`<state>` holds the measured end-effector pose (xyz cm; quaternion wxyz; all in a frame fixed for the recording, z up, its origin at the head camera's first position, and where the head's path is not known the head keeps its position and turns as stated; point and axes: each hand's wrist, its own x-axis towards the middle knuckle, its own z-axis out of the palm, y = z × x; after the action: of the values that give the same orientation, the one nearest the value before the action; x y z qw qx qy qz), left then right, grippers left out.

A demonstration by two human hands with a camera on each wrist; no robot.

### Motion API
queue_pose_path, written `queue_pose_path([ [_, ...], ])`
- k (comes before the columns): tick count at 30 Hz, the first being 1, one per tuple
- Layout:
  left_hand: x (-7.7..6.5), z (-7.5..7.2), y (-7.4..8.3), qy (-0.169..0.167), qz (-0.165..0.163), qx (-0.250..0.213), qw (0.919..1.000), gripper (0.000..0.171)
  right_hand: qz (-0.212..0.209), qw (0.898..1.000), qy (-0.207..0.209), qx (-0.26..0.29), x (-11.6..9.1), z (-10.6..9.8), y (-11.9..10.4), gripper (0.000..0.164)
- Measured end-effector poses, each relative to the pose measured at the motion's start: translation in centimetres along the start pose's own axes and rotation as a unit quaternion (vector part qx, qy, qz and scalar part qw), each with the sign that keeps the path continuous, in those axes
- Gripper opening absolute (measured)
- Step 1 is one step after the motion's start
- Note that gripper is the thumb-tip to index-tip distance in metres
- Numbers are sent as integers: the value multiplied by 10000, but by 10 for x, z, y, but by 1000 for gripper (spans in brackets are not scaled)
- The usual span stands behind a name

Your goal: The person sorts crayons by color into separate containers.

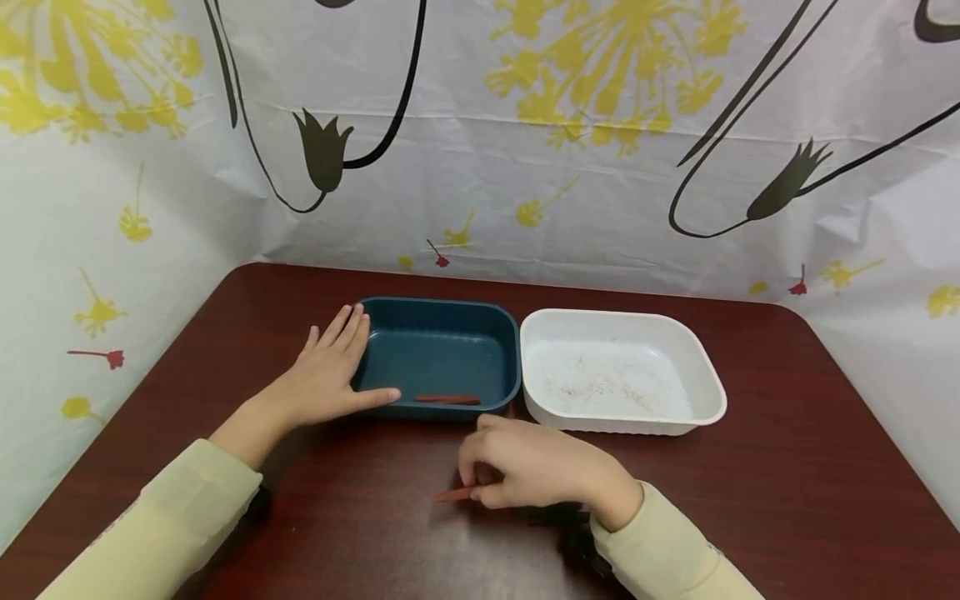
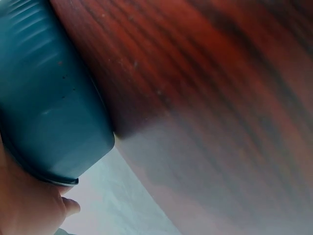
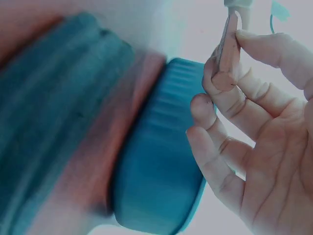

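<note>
Stick (image 1: 453,494), reddish brown, is sitting in the right hand (image 1: 532,462), being pinched between thumb and fingers above the near part of the bench (image 1: 337,517), just nearer than the teal tray (image 1: 442,354). Right wrist view is showing the stick's blunt, angular end, with the thumb pressing its side; the other fingers are curling loosely and holding nothing else. Similar reddish-brown stick piece (image 1: 448,399) is lying inside the teal tray along the near wall, pointing left to right; exact count there is staying unclear. Left hand (image 1: 330,383) is spreading its fingers nearly straight, fingertips resting at the left rim of the teal tray, thumb reaching over the near rim; it is gripping no stick. White tray (image 1: 558,362) is standing just right of the teal one, rims about touching, with brownish crumbs (image 1: 600,387) scattering over its floor. Pale sleeves (image 1: 161,517) are covering both forearms. Behind and beside the bench, a white sheet (image 1: 465,167) is hanging, bearing yellow flower prints (image 1: 615,58) and dark tulip shapes (image 1: 324,154).
</note>
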<state>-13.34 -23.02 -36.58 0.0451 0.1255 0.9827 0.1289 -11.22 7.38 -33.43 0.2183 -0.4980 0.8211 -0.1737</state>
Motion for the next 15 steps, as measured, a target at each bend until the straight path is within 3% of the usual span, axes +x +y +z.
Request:
queue_pose_path([
  [8, -1, 1, 0, 49, 2, 130, 9999, 119, -146, 9981, 587, 114, -6, -18, 6, 6],
  [15, 0, 3, 0, 135, 68, 149, 9998, 118, -195, 9936, 969, 551, -7, -27, 15, 6],
])
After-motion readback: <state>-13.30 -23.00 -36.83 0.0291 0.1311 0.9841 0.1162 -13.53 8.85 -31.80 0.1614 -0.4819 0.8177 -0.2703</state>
